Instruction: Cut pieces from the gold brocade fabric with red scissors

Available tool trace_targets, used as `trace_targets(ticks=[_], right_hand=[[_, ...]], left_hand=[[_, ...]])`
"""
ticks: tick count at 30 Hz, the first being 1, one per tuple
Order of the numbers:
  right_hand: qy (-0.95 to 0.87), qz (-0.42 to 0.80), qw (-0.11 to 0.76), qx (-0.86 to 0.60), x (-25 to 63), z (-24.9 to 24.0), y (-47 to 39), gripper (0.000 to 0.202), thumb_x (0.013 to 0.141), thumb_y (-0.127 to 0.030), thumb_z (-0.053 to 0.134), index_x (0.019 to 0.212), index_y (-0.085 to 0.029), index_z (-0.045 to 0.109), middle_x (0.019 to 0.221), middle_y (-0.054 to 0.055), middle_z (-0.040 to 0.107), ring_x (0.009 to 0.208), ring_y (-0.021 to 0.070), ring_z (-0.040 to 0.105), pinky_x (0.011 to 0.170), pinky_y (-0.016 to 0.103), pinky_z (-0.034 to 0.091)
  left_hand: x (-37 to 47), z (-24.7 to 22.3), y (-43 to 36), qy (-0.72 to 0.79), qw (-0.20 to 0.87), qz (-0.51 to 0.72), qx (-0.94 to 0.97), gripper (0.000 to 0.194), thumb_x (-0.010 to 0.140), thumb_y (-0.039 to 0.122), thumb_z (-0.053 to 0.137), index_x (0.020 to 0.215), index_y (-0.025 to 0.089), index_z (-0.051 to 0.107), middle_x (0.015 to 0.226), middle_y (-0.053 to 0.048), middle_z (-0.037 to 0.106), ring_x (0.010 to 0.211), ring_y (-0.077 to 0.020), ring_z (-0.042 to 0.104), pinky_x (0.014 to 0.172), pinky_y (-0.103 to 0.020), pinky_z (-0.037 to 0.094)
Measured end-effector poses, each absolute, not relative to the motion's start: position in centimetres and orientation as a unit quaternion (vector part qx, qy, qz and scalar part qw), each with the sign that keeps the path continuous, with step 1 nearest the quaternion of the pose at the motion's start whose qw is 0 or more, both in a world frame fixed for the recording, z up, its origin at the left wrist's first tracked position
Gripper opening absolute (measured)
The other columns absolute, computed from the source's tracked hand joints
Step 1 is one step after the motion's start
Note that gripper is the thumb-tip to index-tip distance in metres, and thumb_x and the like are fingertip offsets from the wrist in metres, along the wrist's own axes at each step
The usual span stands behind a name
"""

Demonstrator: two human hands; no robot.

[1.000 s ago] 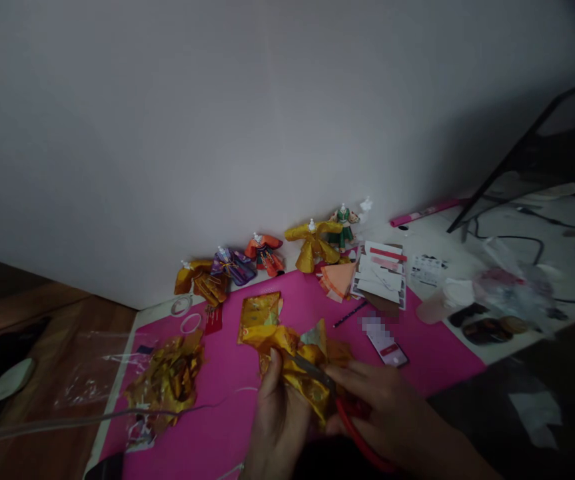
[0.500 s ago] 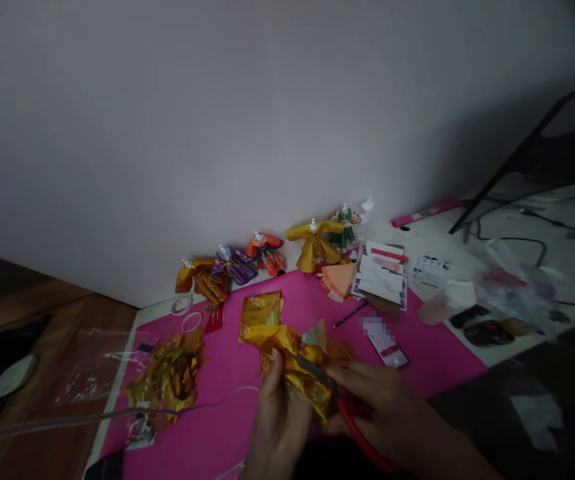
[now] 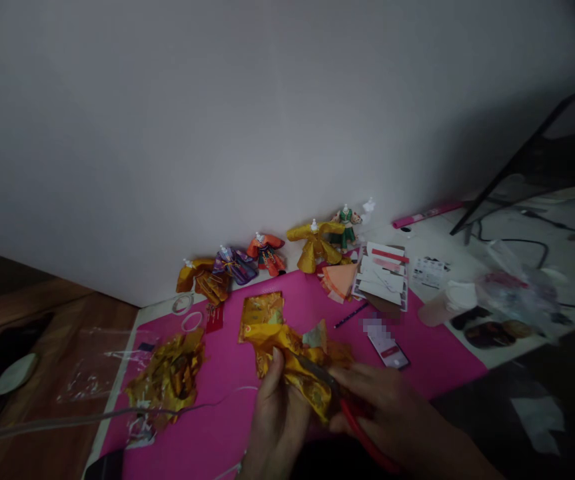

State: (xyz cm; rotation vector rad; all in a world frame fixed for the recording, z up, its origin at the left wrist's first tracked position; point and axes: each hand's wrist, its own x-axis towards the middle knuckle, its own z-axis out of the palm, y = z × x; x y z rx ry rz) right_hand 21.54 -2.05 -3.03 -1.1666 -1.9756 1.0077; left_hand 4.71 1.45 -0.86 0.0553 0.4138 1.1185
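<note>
My left hand pinches a piece of yellow patterned fabric, thumb on top. Red-handled scissors are in my right hand, their dark blades lying along the fabric just right of my left thumb. Part of the cloth hangs below the blades, between the two hands. Behind it, another yellow patterned piece lies flat on the pink mat. A small greyish-green scrap sticks up beside the blades. The fingers inside the scissor handles are partly hidden.
Several small dressed doll figures, one in yellow, lean along the wall. A heap of yellow scraps lies left. Papers, a phone, a dark dotted stick and a cup are to the right. A cord crosses the left side.
Both hands stay nearly in place on the fabric and scissors. The fabric and blades have shifted only very slightly.
</note>
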Motion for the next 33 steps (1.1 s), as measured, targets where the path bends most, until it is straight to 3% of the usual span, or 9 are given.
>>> trace_targets(ticks=[9, 19, 25, 28, 31, 33], right_hand=[[-0.746, 0.399, 0.307, -0.435, 21.7, -2.8, -2.0, 0.045, 0.079, -0.026, 0.081, 0.120, -0.012, 0.069, 0.098, 0.013, 0.075, 0.084, 0.0283, 0.071, 0.079, 0.040, 0.059], [-0.736, 0.407, 0.313, -0.441, 21.7, -3.3, -2.2, 0.037, 0.080, -0.025, 0.081, 0.115, -0.016, 0.070, 0.099, 0.011, 0.075, 0.084, 0.0242, 0.070, 0.077, 0.033, 0.056], [-0.671, 0.520, 0.341, -0.403, 22.0, -2.5, -1.4, 0.036, 0.079, -0.039, 0.081, 0.110, -0.021, 0.074, 0.100, 0.006, 0.076, 0.088, 0.0231, 0.069, 0.077, 0.028, 0.050], [-0.623, 0.587, 0.350, -0.381, 22.2, -2.4, -1.2, 0.033, 0.075, -0.046, 0.082, 0.098, -0.023, 0.076, 0.083, -0.001, 0.069, 0.074, 0.0178, 0.061, 0.065, 0.024, 0.044], [-0.581, 0.641, 0.336, -0.373, 22.4, -2.8, -1.3, 0.025, 0.080, -0.041, 0.079, 0.095, -0.022, 0.074, 0.070, -0.005, 0.054, 0.060, 0.0111, 0.044, 0.052, 0.020, 0.032], [-0.554, 0.673, 0.333, -0.360, 22.4, -3.1, -1.4, 0.022, 0.082, -0.038, 0.077, 0.095, -0.021, 0.073, 0.070, -0.005, 0.051, 0.059, 0.0098, 0.039, 0.051, 0.020, 0.029]], left_hand=[[4.6, -1.2, 1.2, 0.198, 0.826, 0.526, 0.037, 0.011, 0.084, 0.019, 0.075, 0.093, 0.019, 0.081, 0.095, -0.006, 0.083, 0.087, -0.0187, 0.078, 0.097, -0.029, 0.054], [4.5, -1.3, 1.3, 0.241, 0.812, 0.532, 0.017, 0.011, 0.079, 0.021, 0.079, 0.090, 0.019, 0.081, 0.092, -0.005, 0.084, 0.081, -0.0198, 0.078, 0.101, -0.035, 0.052], [4.8, -0.7, 1.2, 0.263, 0.796, 0.546, 0.010, 0.014, 0.071, 0.019, 0.086, 0.084, 0.018, 0.081, 0.083, -0.003, 0.084, 0.075, -0.0182, 0.078, 0.099, -0.032, 0.053], [4.9, -0.2, 1.1, 0.290, 0.797, 0.529, 0.024, 0.015, 0.069, 0.024, 0.088, 0.081, 0.017, 0.081, 0.082, -0.004, 0.083, 0.073, -0.0197, 0.077, 0.099, -0.035, 0.053], [4.9, 0.1, 0.9, 0.309, 0.795, 0.521, 0.035, 0.018, 0.064, 0.024, 0.090, 0.079, 0.019, 0.082, 0.081, -0.003, 0.083, 0.071, -0.0209, 0.077, 0.098, -0.037, 0.054], [4.9, 0.2, 0.8, 0.318, 0.789, 0.525, 0.036, 0.021, 0.060, 0.024, 0.092, 0.078, 0.021, 0.082, 0.079, -0.002, 0.083, 0.069, -0.0208, 0.076, 0.097, -0.038, 0.054]])
